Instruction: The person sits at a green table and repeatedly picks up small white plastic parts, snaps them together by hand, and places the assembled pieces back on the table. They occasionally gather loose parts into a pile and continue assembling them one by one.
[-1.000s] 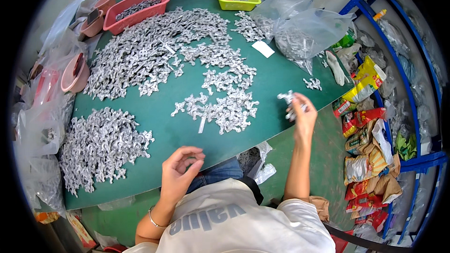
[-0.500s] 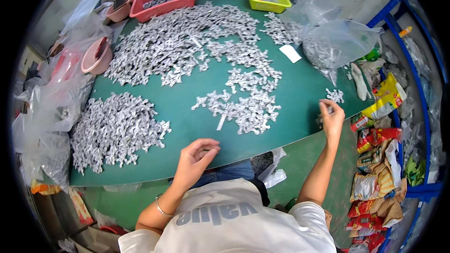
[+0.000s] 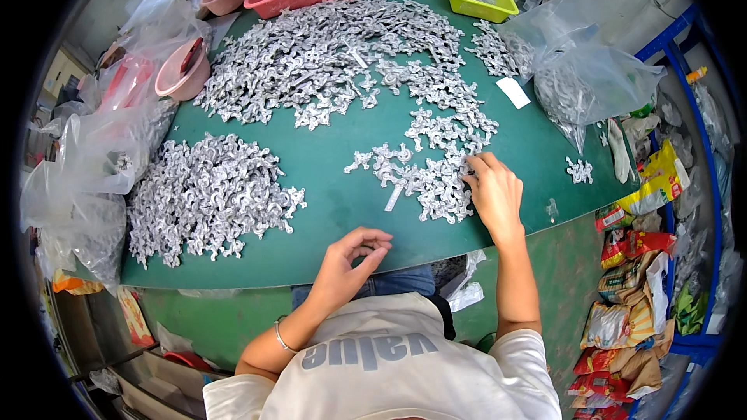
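Small silver metal parts with rounded, hooked shapes lie in a loose heap [image 3: 443, 183] on the green table [image 3: 327, 179]. At this heap's right edge is my right hand [image 3: 496, 193], thumb and fingertips drawn together on a part there; the fingers partly hide it. My left hand [image 3: 352, 263] hovers by the table's front edge, fingers loosely curved and thumb apart, with nothing seen in it. A single small part [image 3: 552, 210] is near the front edge, right of my right hand. Farther right lies a little cluster of parts [image 3: 579, 170].
A big heap [image 3: 288, 70] spreads across the back, another heap [image 3: 210, 198] at the left. Behind stand a red basin [image 3: 306, 1] and a yellow-green basket [image 3: 478, 8]. Plastic bags line the left; one filled bag [image 3: 564, 85] sits at right, beside a blue rack [image 3: 704, 93].
My right hand has moved left from the table's right front edge to the middle heap, and a small part now shows near where it was. My left hand keeps its pose. The view has shifted slightly.
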